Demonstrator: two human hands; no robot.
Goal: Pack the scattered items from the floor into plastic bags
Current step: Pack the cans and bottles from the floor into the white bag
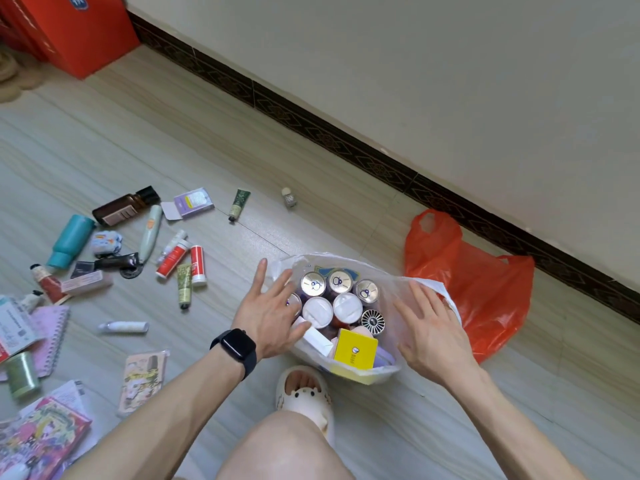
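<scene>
**A:** What's at the left edge?

**B:** Loose things lie on the floor (pixel 242 140) from eight to ten o'clock of the clear bag (pixel 389 306): a spiral notebook (pixel 52 336), a teal bottle (pixel 71 241), a brown bottle (pixel 124 206) and two red tubes (pixel 198 265). A white tube (pixel 123 327) lies with its long axis nine-to-three. The red tubes run roughly twelve-to-six.

**A:** Any room to move?

**B:** There's a bare strip of floor between that clutter and the bag, and more bare floor at eleven and twelve o'clock, up to the dark skirting board (pixel 346 140).

**A:** And the left hand?

**B:** The left hand (pixel 268 313), with a black watch (pixel 235 344) on its wrist, reaches in from seven o'clock. Its fingers are straight and spread over the bag's nine o'clock rim, gripping nothing.

**A:** The bag itself?

**B:** It sits on the floor just ahead of a cream sandal (pixel 304 393), mouth up. The cans (pixel 313 284) inside stand upright with their lids up, and a yellow box (pixel 356 348) sits at six o'clock.

**A:** Right side?

**B:** The right hand (pixel 429 327) lies flat against the bag's three o'clock wall, fingers spread and pointing to eleven, empty. Beyond it, an orange bag (pixel 485 296) lies slack beside the skirting.
</scene>
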